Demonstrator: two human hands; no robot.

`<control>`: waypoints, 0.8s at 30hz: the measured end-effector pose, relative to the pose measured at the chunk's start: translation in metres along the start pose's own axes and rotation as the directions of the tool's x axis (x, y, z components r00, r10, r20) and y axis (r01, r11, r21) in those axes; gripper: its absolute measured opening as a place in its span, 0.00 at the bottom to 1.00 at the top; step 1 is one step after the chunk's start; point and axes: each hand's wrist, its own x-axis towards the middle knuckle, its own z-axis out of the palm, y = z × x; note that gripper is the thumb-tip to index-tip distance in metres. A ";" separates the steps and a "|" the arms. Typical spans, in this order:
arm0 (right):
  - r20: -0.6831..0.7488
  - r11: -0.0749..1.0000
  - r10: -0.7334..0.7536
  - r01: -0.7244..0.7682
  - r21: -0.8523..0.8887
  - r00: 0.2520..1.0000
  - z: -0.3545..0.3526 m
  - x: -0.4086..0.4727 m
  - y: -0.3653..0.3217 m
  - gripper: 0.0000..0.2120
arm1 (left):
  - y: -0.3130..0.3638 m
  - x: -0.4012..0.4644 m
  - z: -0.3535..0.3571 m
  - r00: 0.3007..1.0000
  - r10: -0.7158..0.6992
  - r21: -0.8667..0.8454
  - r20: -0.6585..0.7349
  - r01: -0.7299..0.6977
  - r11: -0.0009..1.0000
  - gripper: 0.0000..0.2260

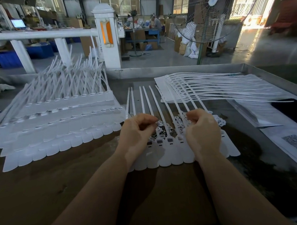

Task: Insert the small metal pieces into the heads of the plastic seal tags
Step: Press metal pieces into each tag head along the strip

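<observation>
The brown surface is bounded at its far and right sides by a raised metal rim. On its left half, a large stack of white seal tags is laid in overlapping rows, with the tails pointing away and upward. At the far right, a second batch of tags is laid flat, tails running to the right, partly over printed sheets. A standing fan is seen beyond the rim.

In the middle, a joined strip of tags is laid with its flat flags toward the person and its tails pointing away. Dark rectangular openings are visible in several of its heads, between the two hands.

Just beyond those heads, a loose pile of small metal pieces is spread over the tails of the strip.

The left hand is held over the left end of the strip, fingers curled, with the fingertips at the edge of the pile; whether a piece is pinched cannot be told. The right hand is held over the right end of the strip, fingers curled downward; its grasp cannot be told either.
</observation>
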 end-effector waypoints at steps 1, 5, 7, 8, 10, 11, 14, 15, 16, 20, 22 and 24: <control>0.015 0.999 0.010 -0.009 -0.038 1.000 0.000 0.000 0.000 0.16 | 0.000 0.000 0.000 1.000 0.007 0.007 -0.004 -0.007 1.000 0.07; 0.054 0.995 0.008 -0.003 -0.100 0.998 -0.001 0.000 0.001 0.18 | 0.001 0.000 -0.001 1.000 0.020 0.040 -0.011 -0.020 0.999 0.07; 0.059 0.994 0.017 -0.011 -0.108 0.998 -0.002 0.000 0.002 0.18 | 0.000 0.000 -0.001 1.000 0.022 0.068 -0.014 -0.021 0.997 0.08; 0.060 0.993 0.023 -0.016 -0.113 0.998 -0.003 0.001 0.002 0.18 | 0.000 0.000 -0.001 1.000 0.026 0.096 -0.017 -0.024 0.995 0.07; 0.066 0.993 0.026 -0.019 -0.118 0.997 -0.003 0.000 0.000 0.18 | -0.002 0.001 -0.001 0.999 0.044 0.184 -0.030 -0.038 0.982 0.07; 0.070 0.993 0.026 -0.017 -0.121 0.997 -0.003 0.000 -0.001 0.18 | -0.002 0.001 -0.002 0.998 0.055 0.216 -0.038 -0.046 0.975 0.07; 0.069 0.992 0.028 -0.020 -0.123 0.997 -0.002 -0.001 -0.002 0.17 | -0.002 0.003 -0.003 0.997 0.060 0.202 -0.038 -0.051 0.978 0.07; 0.068 0.993 0.029 -0.021 -0.119 0.997 -0.002 -0.001 -0.002 0.17 | -0.002 0.003 -0.002 0.998 0.055 0.184 -0.024 -0.049 0.982 0.06; 0.068 0.993 0.028 -0.020 -0.116 0.997 -0.002 -0.001 -0.001 0.17 | -0.002 0.003 -0.002 0.999 0.054 0.178 -0.002 -0.053 0.983 0.06; 0.082 0.993 0.025 -0.016 -0.116 0.996 0.001 -0.001 -0.001 0.16 | -0.002 0.002 0.002 0.990 0.072 0.255 0.120 -0.101 0.962 0.06; 0.086 0.994 0.030 -0.021 -0.109 0.996 0.001 -0.001 0.000 0.15 | -0.001 0.002 0.004 0.985 0.068 0.284 0.157 -0.111 0.952 0.06; 0.085 0.995 0.036 -0.027 -0.098 0.996 0.001 -0.001 0.000 0.15 | -0.001 0.003 0.006 0.982 0.048 0.311 0.183 -0.105 0.945 0.06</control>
